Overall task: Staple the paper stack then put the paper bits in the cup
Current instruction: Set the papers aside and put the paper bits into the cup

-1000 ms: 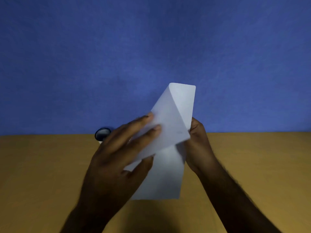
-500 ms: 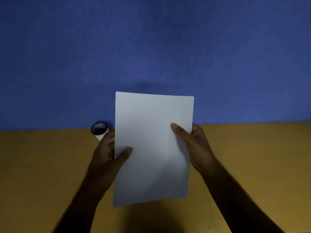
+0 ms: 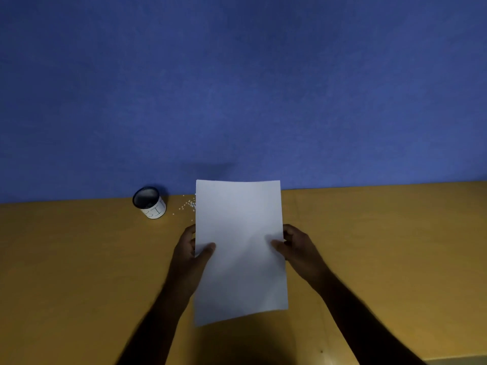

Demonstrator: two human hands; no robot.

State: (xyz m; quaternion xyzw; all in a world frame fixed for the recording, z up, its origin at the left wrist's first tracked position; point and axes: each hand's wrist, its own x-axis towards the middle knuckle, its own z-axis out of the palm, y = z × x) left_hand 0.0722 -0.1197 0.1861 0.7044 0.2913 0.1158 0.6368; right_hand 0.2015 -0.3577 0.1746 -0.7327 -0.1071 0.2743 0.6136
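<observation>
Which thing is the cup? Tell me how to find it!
Follow the blue wall down to the table. The cup stands at that back edge, left of the paper. It is the only round thing: dark inside, white outside, with tiny bits beside it.

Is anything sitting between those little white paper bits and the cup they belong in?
Nothing visible. The paper bits lie on bare table just right of the cup. The paper stack, held by both hands, hides some bits.

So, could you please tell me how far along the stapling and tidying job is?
No staple or stapler shows. Both hands, left and right, hold the paper stack above the table. The paper bits lie beside the cup, yet to go in.
</observation>
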